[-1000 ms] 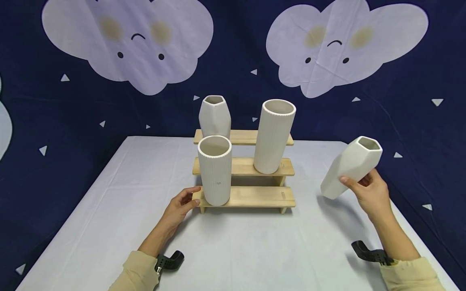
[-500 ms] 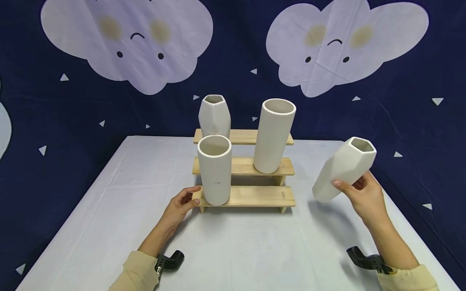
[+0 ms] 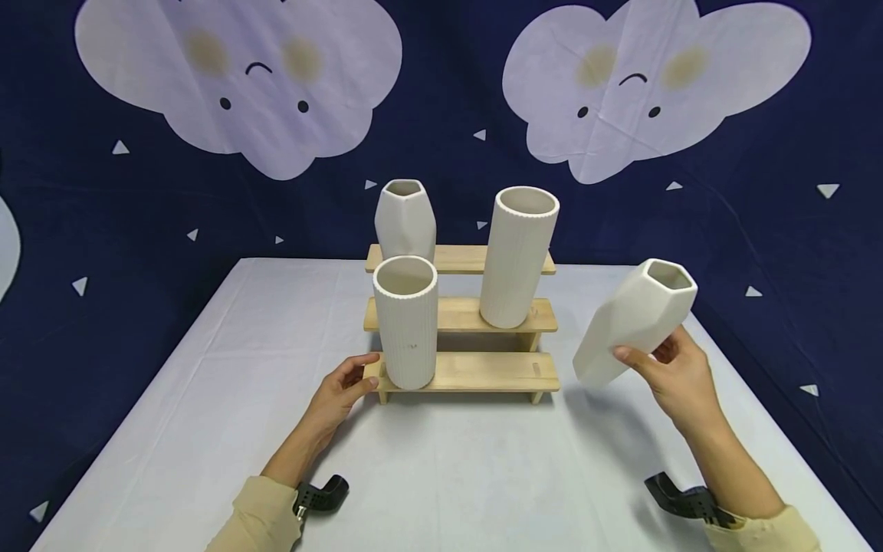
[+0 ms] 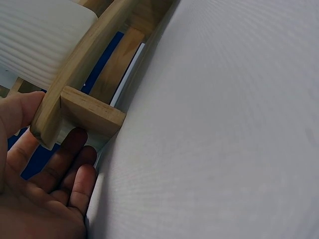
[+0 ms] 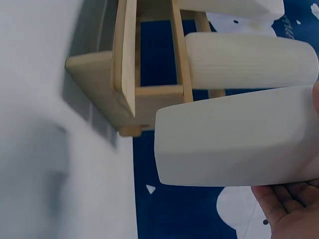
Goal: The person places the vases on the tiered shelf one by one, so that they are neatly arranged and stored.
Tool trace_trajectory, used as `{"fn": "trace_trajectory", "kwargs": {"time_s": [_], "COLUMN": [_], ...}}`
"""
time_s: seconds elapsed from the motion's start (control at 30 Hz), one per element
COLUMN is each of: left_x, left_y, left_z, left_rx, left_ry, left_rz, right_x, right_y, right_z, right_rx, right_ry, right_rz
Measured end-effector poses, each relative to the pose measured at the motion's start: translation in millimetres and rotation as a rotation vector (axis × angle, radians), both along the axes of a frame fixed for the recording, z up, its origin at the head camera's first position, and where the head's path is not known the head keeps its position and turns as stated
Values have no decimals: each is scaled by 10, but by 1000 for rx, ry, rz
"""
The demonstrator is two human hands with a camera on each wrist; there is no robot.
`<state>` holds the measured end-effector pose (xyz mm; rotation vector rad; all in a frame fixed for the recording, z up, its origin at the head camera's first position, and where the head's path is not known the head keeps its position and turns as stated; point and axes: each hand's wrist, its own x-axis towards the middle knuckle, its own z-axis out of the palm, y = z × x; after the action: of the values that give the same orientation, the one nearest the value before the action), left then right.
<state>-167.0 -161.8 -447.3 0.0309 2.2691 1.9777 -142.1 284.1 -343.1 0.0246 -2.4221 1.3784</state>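
Observation:
A white faceted vase [image 3: 631, 326] is gripped by my right hand [image 3: 679, 376], tilted with its mouth up and to the right, above the table right of the stand. My left hand [image 3: 338, 395] holds the left end of the lowest plank of the three-tier wooden stand [image 3: 493, 372]. In the left wrist view the thumb lies on the plank [image 4: 75, 64] and the fingers are beneath it. A ribbed white cylinder vase [image 3: 408, 330] stands at the left of the bottom tier. Another ribbed vase [image 3: 517, 261] is on the middle tier's right, and a second faceted vase [image 3: 405, 218] stands top left, partly hidden.
The stand rests on a table with a white cloth [image 3: 469, 475]. Behind it hangs a dark blue curtain [image 3: 441, 77] with cloud shapes. Black wrist-worn devices sit on my left wrist [image 3: 320, 494] and right wrist [image 3: 679, 498].
My right hand has moved left toward the stand, carrying the tilted faceted vase. The left hand, the stand and the other vases have stayed in place.

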Motion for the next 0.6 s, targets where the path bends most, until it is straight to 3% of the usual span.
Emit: {"fn": "trace_trajectory", "kwargs": {"time_s": [0.6], "left_x": [6], "left_y": [-1], "left_z": [6], "left_rx": [2], "left_ry": [-1], "left_rz": [-2], "right_x": [6], "right_y": [-388], "right_z": [27], "right_rx": [-11], "right_ry": [10], "right_rz": [118]}}
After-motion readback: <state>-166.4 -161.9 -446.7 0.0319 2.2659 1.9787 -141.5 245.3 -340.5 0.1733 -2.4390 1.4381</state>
